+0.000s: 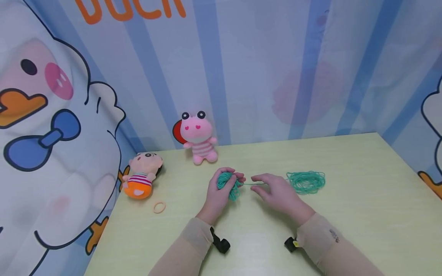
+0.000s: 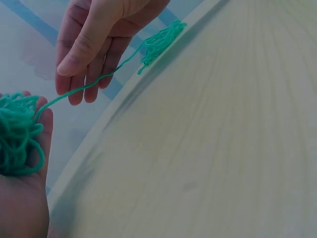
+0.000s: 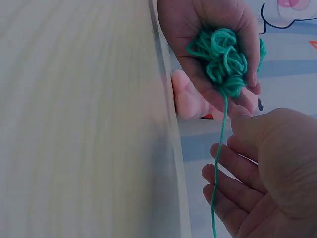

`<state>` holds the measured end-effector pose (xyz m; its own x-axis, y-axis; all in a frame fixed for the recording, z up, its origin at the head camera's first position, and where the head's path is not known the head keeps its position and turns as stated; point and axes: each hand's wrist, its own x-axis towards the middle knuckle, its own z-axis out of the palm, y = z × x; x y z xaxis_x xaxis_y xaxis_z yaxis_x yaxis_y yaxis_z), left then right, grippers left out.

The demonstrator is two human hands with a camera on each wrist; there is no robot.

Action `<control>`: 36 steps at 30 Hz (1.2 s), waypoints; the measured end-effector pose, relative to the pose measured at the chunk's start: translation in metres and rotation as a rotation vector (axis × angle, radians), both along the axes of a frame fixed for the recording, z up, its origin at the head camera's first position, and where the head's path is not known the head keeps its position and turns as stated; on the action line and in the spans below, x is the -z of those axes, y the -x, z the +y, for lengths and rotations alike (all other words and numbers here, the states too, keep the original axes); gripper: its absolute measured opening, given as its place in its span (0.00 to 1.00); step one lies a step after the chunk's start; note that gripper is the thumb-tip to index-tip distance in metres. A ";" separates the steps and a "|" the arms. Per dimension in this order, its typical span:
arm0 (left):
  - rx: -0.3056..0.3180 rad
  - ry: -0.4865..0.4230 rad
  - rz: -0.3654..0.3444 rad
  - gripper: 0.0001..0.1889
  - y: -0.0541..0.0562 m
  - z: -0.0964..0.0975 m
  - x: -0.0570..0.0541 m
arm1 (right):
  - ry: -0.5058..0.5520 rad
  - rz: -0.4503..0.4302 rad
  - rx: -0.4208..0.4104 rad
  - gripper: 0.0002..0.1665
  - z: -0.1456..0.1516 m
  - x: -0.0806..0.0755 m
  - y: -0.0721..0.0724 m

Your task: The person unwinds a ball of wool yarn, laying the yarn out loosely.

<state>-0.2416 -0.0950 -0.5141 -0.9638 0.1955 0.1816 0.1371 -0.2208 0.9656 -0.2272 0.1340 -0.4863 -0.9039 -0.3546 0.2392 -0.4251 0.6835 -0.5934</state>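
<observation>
Nearest the camera, beige fabric sleeves (image 1: 188,245) are seen on both forearms. A looped bundle of green yarn (image 1: 223,179) is grasped in the left hand (image 1: 216,194), the thumb laid across it. From it a thin green strand (image 1: 253,184) is led past the released right hand (image 1: 279,193), fingers loosely extended, to a flattened green yarn coil (image 1: 306,182) on the pale wood-grained table (image 1: 366,214).

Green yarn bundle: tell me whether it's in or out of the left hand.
In: the right wrist view shows the green yarn bundle cupped in the left hand, and the head view shows it gripped there.
</observation>
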 end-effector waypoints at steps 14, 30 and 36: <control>-0.018 0.012 0.010 0.21 0.001 0.001 -0.002 | 0.000 -0.016 0.017 0.11 -0.018 -0.003 0.003; 0.001 0.032 -0.073 0.23 0.002 0.001 0.001 | 0.285 0.116 0.222 0.11 0.018 -0.020 0.002; -0.017 0.041 -0.068 0.21 0.001 0.000 0.001 | 0.334 0.099 0.280 0.13 0.041 -0.019 0.001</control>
<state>-0.2429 -0.0946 -0.5149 -0.9769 0.1847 0.1075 0.0741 -0.1791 0.9810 -0.2282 0.1751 -0.4676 -0.9210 0.0117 0.3895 -0.3173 0.5576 -0.7671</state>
